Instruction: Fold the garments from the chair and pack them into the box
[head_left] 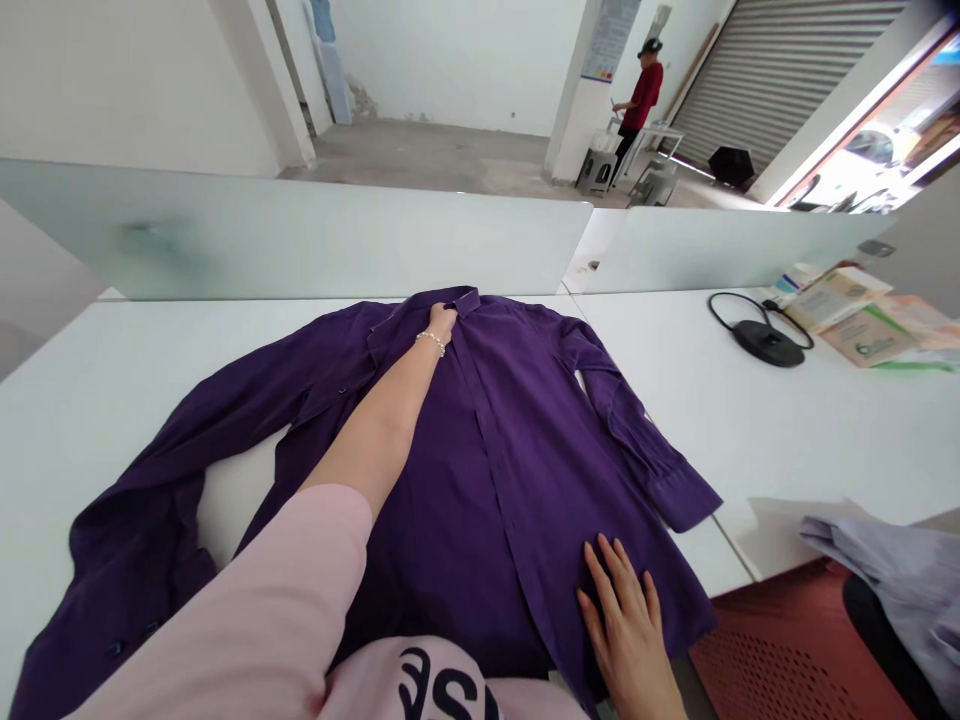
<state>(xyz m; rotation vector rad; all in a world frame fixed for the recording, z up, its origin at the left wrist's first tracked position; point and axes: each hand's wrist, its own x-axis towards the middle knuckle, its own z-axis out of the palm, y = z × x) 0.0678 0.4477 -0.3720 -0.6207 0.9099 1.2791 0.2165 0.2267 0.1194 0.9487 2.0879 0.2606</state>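
Note:
A purple long-sleeved button shirt lies front up on the white table, its collar toward the glass divider. Reaching far forward, my left hand is closed on the shirt just beside the collar; a beaded bracelet circles that wrist. My right hand lies flat with fingers spread on the lower right front of the shirt. The right-side sleeve is bent down along the body, with its cuff on the table. The other sleeve stretches to the near left, rumpled and partly behind my arm.
A frosted glass divider runs along the back of the table. At the right are a black round base with a cable and several boxes. A red chair holds grey cloth. Beyond, a person stands.

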